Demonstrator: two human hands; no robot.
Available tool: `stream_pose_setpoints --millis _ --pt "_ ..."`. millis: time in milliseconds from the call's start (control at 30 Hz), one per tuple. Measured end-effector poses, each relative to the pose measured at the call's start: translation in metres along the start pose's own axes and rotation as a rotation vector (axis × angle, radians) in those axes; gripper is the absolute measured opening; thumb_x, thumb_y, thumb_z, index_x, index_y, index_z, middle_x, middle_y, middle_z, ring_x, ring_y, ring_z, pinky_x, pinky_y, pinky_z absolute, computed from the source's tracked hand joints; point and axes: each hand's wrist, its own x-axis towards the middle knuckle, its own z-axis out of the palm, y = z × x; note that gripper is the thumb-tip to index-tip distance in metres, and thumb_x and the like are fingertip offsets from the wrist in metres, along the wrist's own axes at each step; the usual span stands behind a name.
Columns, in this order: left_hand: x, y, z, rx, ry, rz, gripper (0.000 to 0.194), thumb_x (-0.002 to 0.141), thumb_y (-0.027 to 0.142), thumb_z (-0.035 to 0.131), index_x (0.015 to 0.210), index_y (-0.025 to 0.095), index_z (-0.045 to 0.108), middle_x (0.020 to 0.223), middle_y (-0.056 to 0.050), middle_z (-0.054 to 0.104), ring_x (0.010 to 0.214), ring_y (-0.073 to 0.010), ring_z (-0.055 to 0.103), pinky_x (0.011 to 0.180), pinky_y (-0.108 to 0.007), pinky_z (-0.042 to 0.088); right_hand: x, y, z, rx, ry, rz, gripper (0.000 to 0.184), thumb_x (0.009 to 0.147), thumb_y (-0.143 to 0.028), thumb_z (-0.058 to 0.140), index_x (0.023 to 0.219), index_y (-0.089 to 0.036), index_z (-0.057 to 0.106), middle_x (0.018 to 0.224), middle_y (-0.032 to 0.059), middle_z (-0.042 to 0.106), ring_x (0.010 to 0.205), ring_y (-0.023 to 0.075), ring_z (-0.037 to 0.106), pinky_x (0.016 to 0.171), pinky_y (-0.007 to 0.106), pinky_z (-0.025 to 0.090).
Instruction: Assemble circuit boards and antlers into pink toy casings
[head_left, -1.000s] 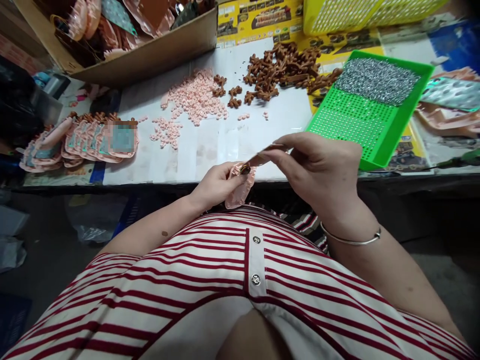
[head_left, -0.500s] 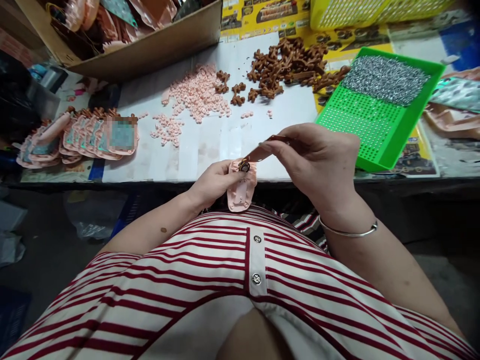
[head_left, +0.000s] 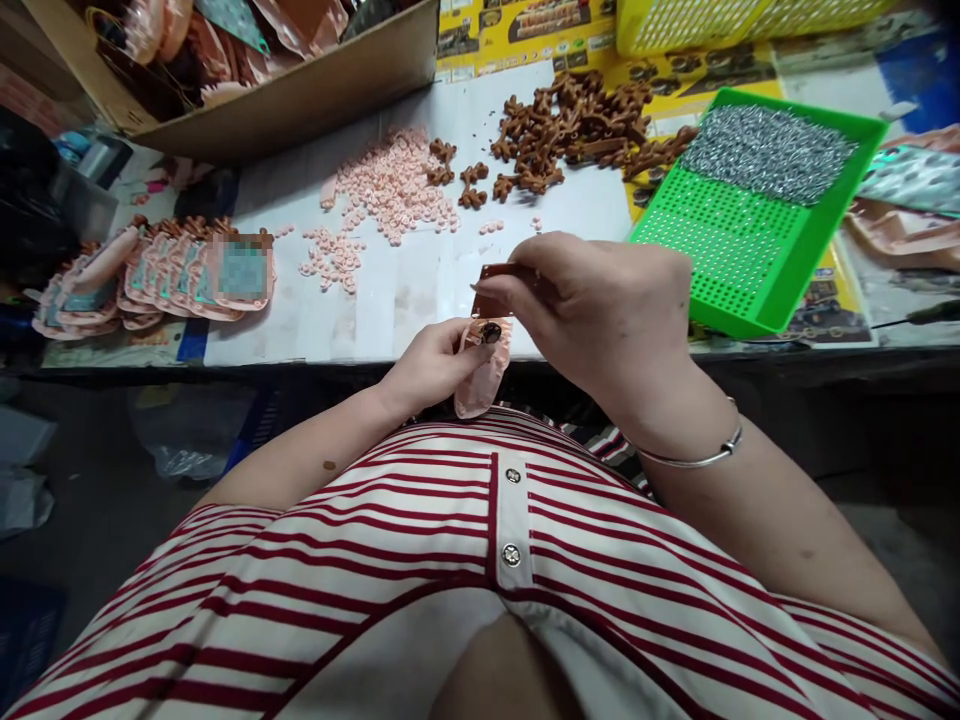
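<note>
My left hand [head_left: 431, 365] is closed round a pink plastic piece [head_left: 480, 380] at the table's front edge; a small dark metal ring shows at the top of that piece. Just above it, my right hand [head_left: 600, 310] pinches a flat brown plastic part [head_left: 495, 285], whose lower end meets the top of the pink piece. A silver bangle [head_left: 697, 455] circles my right wrist. Both hands are over the near edge of the white table [head_left: 420, 290], in front of my red-striped shirt.
On the table lie a heap of small pink rings [head_left: 394, 185], a pile of brown plastic parts [head_left: 570, 125], and a green perforated tray [head_left: 720, 250] holding metal bits. A row of finished pink pieces [head_left: 157, 280] lies left. A cardboard box [head_left: 300, 95] stands behind.
My right hand has shifted left and turned the brown part down onto the top of the pink piece. The left hand has tilted the pink piece slightly.
</note>
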Motion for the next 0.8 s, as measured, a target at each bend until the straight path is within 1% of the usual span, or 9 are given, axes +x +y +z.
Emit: stream_pose_setpoints --millis 67,133,233,300,367,433,600,700,800 --pt "0.0 -0.003 -0.001 -0.115 -0.016 -0.054 0.029 0.075 0.04 0.077 0.082 0.015 0.065 0.077 -0.002 0.067 0.073 -0.0163 0.059 0.072 -0.028 0.045 0.0 0.003 0.001 -0.019 -0.049 -0.025 0.031 0.094 -0.049 0.062 0.078 -0.023 0.068 0.07 0.0024 0.071 0.073 0.0192 0.07 0.061 0.029 0.049" --pt "0.0 -0.004 -0.001 -0.227 -0.048 -0.112 0.032 0.074 0.043 0.079 0.081 0.015 0.066 0.077 -0.003 0.068 0.072 -0.0163 0.061 0.072 -0.028 0.047 0.0 0.009 0.001 0.02 -0.076 -0.038 0.026 0.093 -0.045 0.064 0.081 -0.023 0.069 0.076 0.0026 0.074 0.072 0.0184 0.07 0.065 0.031 0.051" --pt "-0.001 -0.001 0.001 -0.347 -0.081 -0.148 0.032 0.074 0.042 0.079 0.087 0.014 0.069 0.083 -0.005 0.072 0.075 -0.0169 0.065 0.077 -0.03 0.049 -0.001 0.022 0.004 0.155 -0.052 -0.014 0.019 0.091 -0.043 0.068 0.088 -0.024 0.069 0.084 0.0027 0.076 0.074 0.017 0.071 0.069 0.032 0.055" --pt "-0.002 0.001 0.001 -0.389 -0.106 -0.148 0.029 0.075 0.036 0.078 0.092 0.014 0.07 0.087 -0.005 0.074 0.079 -0.0177 0.067 0.079 -0.03 0.051 -0.002 0.031 0.007 0.239 -0.032 0.023 0.021 0.088 -0.046 0.07 0.089 -0.025 0.068 0.085 0.0021 0.076 0.074 0.0162 0.071 0.07 0.031 0.057" --pt "-0.002 0.002 0.001 -0.397 -0.138 -0.131 0.025 0.076 0.031 0.075 0.095 0.014 0.071 0.09 -0.006 0.076 0.081 -0.0185 0.069 0.08 -0.031 0.052 -0.004 0.04 0.009 0.297 -0.032 0.053 0.027 0.086 -0.051 0.072 0.091 -0.025 0.068 0.084 0.002 0.074 0.074 0.0158 0.07 0.07 0.031 0.058" --pt "-0.002 0.002 0.001 -0.373 -0.153 -0.103 0.022 0.078 0.03 0.072 0.093 0.015 0.072 0.089 -0.006 0.076 0.08 -0.0189 0.07 0.079 -0.031 0.053 -0.006 0.046 0.011 0.334 -0.043 0.071 0.033 0.083 -0.056 0.073 0.093 -0.026 0.068 0.082 0.0019 0.072 0.074 0.0155 0.07 0.069 0.03 0.059" --pt "-0.001 -0.001 -0.001 -0.325 -0.166 -0.077 0.018 0.081 0.03 0.069 0.09 0.015 0.073 0.088 -0.006 0.076 0.081 -0.0195 0.071 0.079 -0.03 0.054 -0.012 0.052 0.014 0.399 -0.052 0.088 0.041 0.08 -0.063 0.073 0.096 -0.026 0.068 0.083 0.0016 0.068 0.074 0.0152 0.068 0.069 0.03 0.059" --pt "-0.001 -0.002 0.0 -0.316 -0.139 -0.061 0.02 0.079 0.026 0.072 0.095 0.015 0.072 0.09 -0.005 0.076 0.083 -0.0189 0.07 0.081 -0.03 0.054 -0.014 0.052 0.015 0.437 -0.044 0.074 0.041 0.08 -0.063 0.073 0.096 -0.025 0.068 0.084 0.0015 0.068 0.073 0.0145 0.067 0.07 0.03 0.06" --pt "0.0 -0.002 0.002 -0.326 -0.07 -0.052 0.03 0.075 0.023 0.076 0.104 0.015 0.071 0.094 -0.005 0.076 0.086 -0.0174 0.069 0.084 -0.029 0.053 -0.015 0.051 0.014 0.454 -0.062 0.078 0.043 0.077 -0.063 0.075 0.097 -0.025 0.068 0.085 0.0011 0.068 0.074 0.0146 0.067 0.072 0.03 0.06"
